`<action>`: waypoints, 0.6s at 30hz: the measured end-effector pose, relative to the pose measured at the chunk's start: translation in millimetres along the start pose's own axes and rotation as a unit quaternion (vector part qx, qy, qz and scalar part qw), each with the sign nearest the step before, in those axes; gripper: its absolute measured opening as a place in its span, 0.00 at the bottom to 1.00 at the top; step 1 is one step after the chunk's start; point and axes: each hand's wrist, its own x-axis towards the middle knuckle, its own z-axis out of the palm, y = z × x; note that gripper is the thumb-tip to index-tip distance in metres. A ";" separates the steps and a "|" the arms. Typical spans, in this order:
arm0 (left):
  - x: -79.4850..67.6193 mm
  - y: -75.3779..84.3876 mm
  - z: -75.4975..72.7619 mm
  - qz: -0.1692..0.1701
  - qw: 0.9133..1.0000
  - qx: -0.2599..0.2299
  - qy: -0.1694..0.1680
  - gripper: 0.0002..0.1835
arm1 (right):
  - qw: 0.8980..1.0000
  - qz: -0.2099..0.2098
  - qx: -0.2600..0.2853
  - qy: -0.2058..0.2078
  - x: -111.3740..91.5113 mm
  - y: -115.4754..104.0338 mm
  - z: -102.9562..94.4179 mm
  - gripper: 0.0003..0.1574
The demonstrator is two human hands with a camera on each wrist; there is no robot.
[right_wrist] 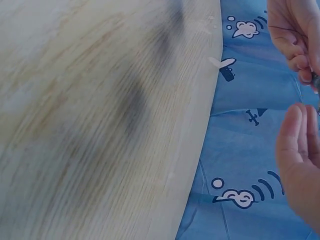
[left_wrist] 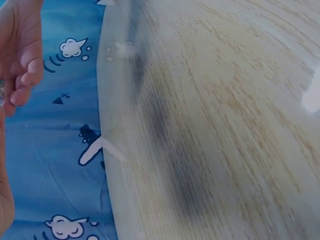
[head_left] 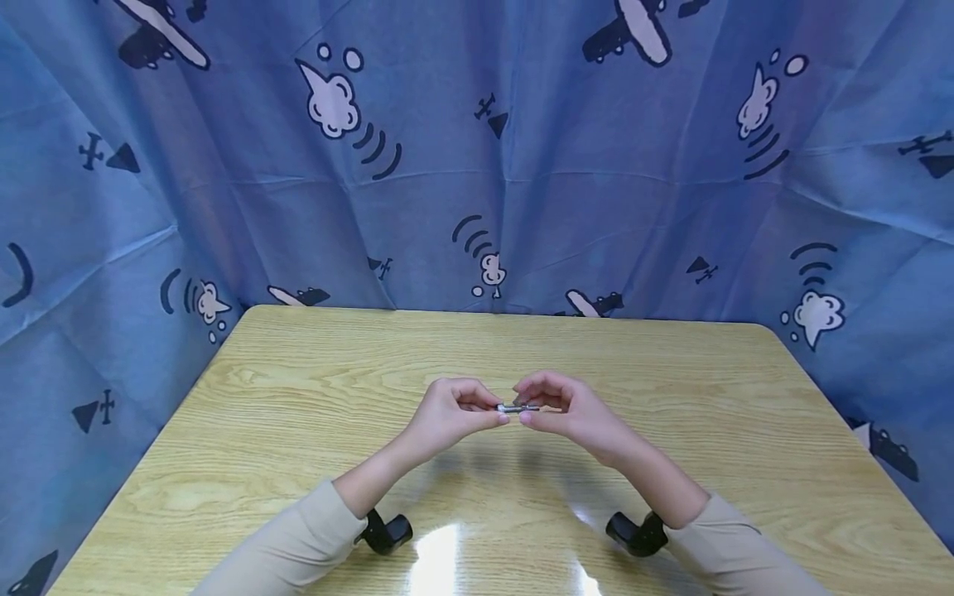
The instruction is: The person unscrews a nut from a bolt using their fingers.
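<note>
A small silvery metal bolt (head_left: 510, 408) lies sideways between the two hands, raised over the table. My left hand (head_left: 455, 410) pinches its left end between thumb and fingertips. From the other side, my right hand (head_left: 562, 406) has its curled fingers and thumb round the shaft, whose right end shows between them. A small darker metal piece sits on the shaft by the right fingertips; its shape is too small to make out. In the right wrist view, the left hand (right_wrist: 297, 37) is above and the right hand (right_wrist: 300, 155) below, with the metal partly cut off at the frame edge.
The wood-grain table (head_left: 298, 372) spreads beneath both hands, with bright glare near its front. A blue patterned curtain (head_left: 432, 165) hangs behind and at both sides. Black wrist cameras (head_left: 387, 534) sit under the beige sleeves (head_left: 298, 538).
</note>
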 end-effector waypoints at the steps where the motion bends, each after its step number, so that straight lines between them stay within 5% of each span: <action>1: 0.1 -0.2 0.0 0.000 1.000 -0.001 0.000 0.07 | 1.000 0.002 0.004 -0.003 0.4 -0.2 0.3 0.23; 6: 0.9 -0.3 0.2 0.000 1.000 -0.004 0.002 0.07 | 0.999 0.028 0.030 -0.014 1.1 0.1 2.0 0.20; 13: 1.0 -0.7 -0.6 -0.006 1.000 -0.001 0.002 0.07 | 1.000 -0.003 0.021 -0.008 0.8 1.6 0.6 0.19; 18: 0.6 0.4 -0.2 -0.004 1.000 0.003 0.002 0.06 | 1.000 0.014 0.023 -0.014 2.8 2.3 -0.7 0.19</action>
